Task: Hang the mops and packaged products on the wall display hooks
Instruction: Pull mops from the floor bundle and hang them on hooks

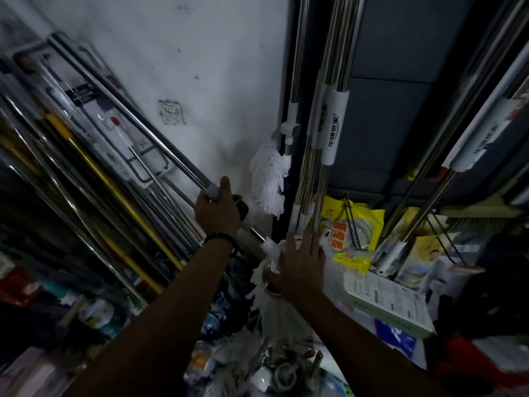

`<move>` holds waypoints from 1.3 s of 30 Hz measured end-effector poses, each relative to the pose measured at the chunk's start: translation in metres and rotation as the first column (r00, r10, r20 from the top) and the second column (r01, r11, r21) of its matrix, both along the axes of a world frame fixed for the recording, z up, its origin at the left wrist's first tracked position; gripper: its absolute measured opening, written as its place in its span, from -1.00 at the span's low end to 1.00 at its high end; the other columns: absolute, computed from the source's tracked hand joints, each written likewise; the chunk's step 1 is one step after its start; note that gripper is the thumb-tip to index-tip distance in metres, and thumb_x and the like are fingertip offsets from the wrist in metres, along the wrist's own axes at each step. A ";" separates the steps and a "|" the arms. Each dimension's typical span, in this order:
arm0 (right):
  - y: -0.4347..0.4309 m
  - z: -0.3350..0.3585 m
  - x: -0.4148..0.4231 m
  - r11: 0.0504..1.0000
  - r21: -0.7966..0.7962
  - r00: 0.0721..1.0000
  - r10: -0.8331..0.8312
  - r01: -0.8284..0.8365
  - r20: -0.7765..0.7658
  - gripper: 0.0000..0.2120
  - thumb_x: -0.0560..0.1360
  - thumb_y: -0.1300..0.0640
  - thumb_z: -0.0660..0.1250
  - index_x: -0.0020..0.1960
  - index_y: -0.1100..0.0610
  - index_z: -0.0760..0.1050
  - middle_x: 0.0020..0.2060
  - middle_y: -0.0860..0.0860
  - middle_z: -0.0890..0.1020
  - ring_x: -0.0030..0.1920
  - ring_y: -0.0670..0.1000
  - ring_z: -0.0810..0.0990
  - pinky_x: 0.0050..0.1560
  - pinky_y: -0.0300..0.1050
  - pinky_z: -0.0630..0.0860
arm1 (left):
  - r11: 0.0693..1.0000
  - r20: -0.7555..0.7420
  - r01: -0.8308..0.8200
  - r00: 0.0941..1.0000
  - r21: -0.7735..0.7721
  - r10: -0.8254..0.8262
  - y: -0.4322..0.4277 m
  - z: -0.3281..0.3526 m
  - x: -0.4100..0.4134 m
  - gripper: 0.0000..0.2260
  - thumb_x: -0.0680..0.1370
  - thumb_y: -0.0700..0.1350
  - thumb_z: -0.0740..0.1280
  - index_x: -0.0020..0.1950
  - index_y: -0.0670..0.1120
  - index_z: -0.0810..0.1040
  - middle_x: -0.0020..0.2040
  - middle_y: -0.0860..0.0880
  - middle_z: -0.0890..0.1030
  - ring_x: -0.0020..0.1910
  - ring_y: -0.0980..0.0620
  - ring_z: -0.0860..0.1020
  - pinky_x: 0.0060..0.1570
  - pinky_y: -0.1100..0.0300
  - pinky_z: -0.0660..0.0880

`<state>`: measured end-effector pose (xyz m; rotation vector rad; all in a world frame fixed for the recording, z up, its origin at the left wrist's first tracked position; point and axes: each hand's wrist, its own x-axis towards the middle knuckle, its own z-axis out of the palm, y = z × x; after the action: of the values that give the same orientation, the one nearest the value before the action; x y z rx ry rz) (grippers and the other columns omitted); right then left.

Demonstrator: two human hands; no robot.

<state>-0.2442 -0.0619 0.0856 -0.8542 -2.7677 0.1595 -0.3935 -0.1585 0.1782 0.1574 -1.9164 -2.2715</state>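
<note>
My left hand [218,208] grips the steel handle of a mop [137,124] that slants up to the left against the white wall. The same mop's white string head [267,299] bulges low at centre, and my right hand [300,260] lies on it with fingers spread flat. Another white string mop [270,176] hangs on the wall just right of my left hand. Several steel mop poles with white label sleeves [333,124] hang upright beside it. A yellow packaged product [353,227] hangs on a hook at the right.
A bundle of poles, one yellow [94,173], and a packaged flat mop [114,130] lean at the left. A wall socket [171,112] sits on the white wall. A white printed box [389,299] and cluttered goods fill the lower area. A dark panel [400,110] backs the right.
</note>
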 end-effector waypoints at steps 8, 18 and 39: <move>0.032 0.004 0.008 0.729 -0.676 0.936 -0.156 -0.106 -0.316 -0.11 0.16 -0.21 0.70 0.39 0.01 0.45 0.24 -0.05 0.61 0.25 0.01 0.61 0.09 -0.11 0.54 | 0.999 -0.148 0.040 0.988 -0.033 -0.044 0.005 0.019 0.004 -0.79 0.56 0.08 0.49 -0.17 0.01 0.58 -0.28 0.01 0.71 -0.27 0.00 0.74 -0.23 -0.11 0.70; 0.045 -0.003 0.009 0.247 -0.954 0.869 -0.421 -0.167 -0.261 -0.54 0.24 0.22 0.74 0.11 0.12 0.73 -0.03 0.08 0.79 -0.02 0.09 0.79 0.03 0.14 0.74 | 0.996 -0.083 0.076 0.993 -0.044 -0.080 0.000 0.019 -0.008 -0.63 0.47 0.25 0.48 -0.14 -0.06 0.58 -0.21 -0.12 0.73 -0.24 -0.07 0.75 -0.27 -0.24 0.68; 0.055 0.022 0.003 0.529 -0.788 0.933 0.017 -0.314 -0.361 -0.26 0.36 -0.03 0.68 0.47 -0.02 0.48 0.27 -0.21 0.58 0.28 -0.11 0.59 0.27 -0.12 0.57 | 0.934 0.009 0.323 0.946 -0.153 -0.325 -0.003 0.069 -0.033 -0.52 0.45 0.28 0.50 -0.12 -0.17 0.65 -0.27 -0.11 0.73 -0.23 -0.22 0.73 -0.29 -0.27 0.68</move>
<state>-0.2409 -0.0067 0.1071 -0.6146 -2.3504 1.6327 -0.4267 -0.1611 0.2467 -0.2135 -2.2398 -2.2910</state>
